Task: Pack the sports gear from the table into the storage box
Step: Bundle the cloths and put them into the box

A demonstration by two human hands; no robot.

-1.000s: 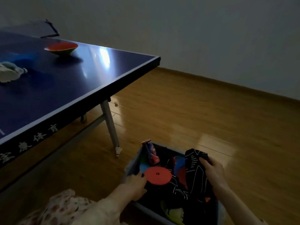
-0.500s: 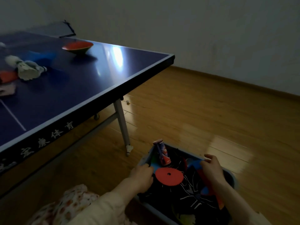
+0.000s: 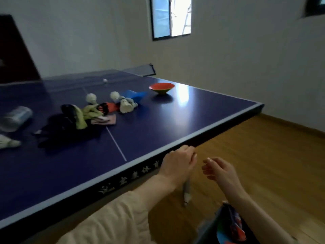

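Landmark: the blue table-tennis table (image 3: pixel 158 131).

Below its near edge, at the bottom of the view, a corner of the dark storage box (image 3: pixel 213 224) is seen on the wood floor w/ red and blue items already inside, so part of the packing is judged done.

Just off the table's near edge, the left hand (image 3: pixel 177 164) is held w/ fingers loosely curled, nothing gripped; the right hand (image 3: pixel 219 170), beside it, is half open and empty too.

On the table, approx mid-surface, a dark and yellow-green cloth heap (image 3: pixel 75 118) is left, w/ white feathered shuttlecocks (image 3: pixel 123 103) and a flat blue piece (image 3: pixel 135 95) just beyond. An orange-red shallow cone dish (image 3: pixel 161 88) sits further back; a small white ball (image 3: pixel 105 80) lies near the net. Much gear is left to pack.
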